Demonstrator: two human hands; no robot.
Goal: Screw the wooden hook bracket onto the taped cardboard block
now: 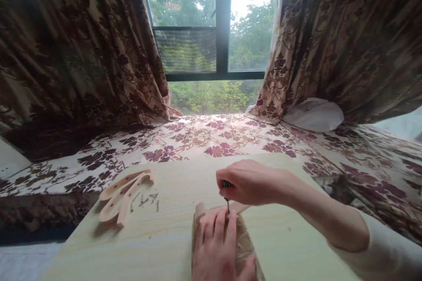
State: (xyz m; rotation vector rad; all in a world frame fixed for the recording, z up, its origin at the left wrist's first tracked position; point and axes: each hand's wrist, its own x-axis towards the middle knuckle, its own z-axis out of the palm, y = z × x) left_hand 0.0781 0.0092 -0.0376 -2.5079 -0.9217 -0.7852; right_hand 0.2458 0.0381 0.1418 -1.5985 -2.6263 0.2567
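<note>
My right hand [245, 183] is wrapped round the dark handle of a screwdriver [227, 184]. Its thin shaft points down to the fingertips of my left hand [217, 246]. Fingers spread, my left hand lies on a brownish, plastic-wrapped block [244, 241] near the table's front edge. A light wooden piece [199, 210] shows at the block's far end, partly under the fingers; what the screwdriver tip touches is too small to tell. Several curved wooden pieces with holes [127, 195] lie at the left, beside several loose screws [143, 201].
The pale wooden table [171, 184] stands against a ledge with a flowered cloth [211, 136]. Patterned curtains [108, 44] hang on both sides of a window [222, 22]. A white bag [314, 115] rests on the ledge at the right.
</note>
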